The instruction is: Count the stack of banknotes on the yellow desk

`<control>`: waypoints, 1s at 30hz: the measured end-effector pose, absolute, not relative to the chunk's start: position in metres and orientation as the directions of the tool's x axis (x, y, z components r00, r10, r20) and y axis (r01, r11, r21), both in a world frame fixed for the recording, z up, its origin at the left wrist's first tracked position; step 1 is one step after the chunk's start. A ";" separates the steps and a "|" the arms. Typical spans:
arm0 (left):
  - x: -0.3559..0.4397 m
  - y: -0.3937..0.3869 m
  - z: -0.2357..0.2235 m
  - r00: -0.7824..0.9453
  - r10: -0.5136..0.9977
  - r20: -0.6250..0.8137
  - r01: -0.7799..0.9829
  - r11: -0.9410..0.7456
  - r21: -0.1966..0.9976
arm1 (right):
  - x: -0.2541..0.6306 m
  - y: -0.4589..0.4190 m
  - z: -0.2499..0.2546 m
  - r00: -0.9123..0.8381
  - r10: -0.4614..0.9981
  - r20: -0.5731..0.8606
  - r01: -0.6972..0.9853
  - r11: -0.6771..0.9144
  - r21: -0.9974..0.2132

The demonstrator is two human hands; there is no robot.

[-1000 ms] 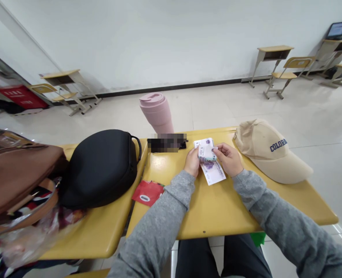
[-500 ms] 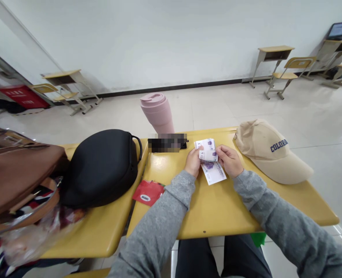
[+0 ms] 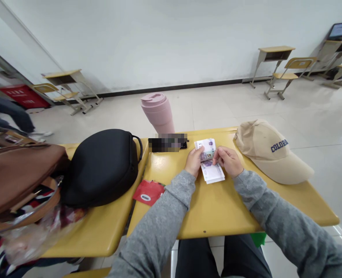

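A stack of purple-and-white banknotes (image 3: 213, 172) is held over the desk, bent back at the middle so that its upper part and lower part both show. My left hand (image 3: 193, 162) grips the stack from the left, with the thumb across its face. At the right edge, the curled fingers of my right hand (image 3: 229, 161) pinch at the notes close to the fold. A "5" shows on the upper part. The fingertips behind the notes are hidden.
Behind the notes stand a pink tumbler (image 3: 159, 112) and a blurred-out dark item (image 3: 166, 143). A beige cap (image 3: 271, 154) lies right; a red packet (image 3: 148, 193), black case (image 3: 104, 168) and brown bag (image 3: 22, 166) are left. A person's legs (image 3: 10, 110) show far left.
The single note raised between both hands has folded down onto the lower part of the stack. My right fingers have shifted slightly and curled. A person's legs have come into view at far left.
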State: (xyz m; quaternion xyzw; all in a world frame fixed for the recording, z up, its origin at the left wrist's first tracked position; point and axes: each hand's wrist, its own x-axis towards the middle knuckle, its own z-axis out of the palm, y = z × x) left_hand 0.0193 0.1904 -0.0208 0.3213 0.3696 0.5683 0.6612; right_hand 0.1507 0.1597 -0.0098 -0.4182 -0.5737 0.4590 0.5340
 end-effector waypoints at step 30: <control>0.021 0.192 -0.026 0.127 0.986 -0.107 -0.467 0.155 0.871 | 0.159 0.179 -0.034 0.205 0.950 0.233 0.258 0.177 -0.950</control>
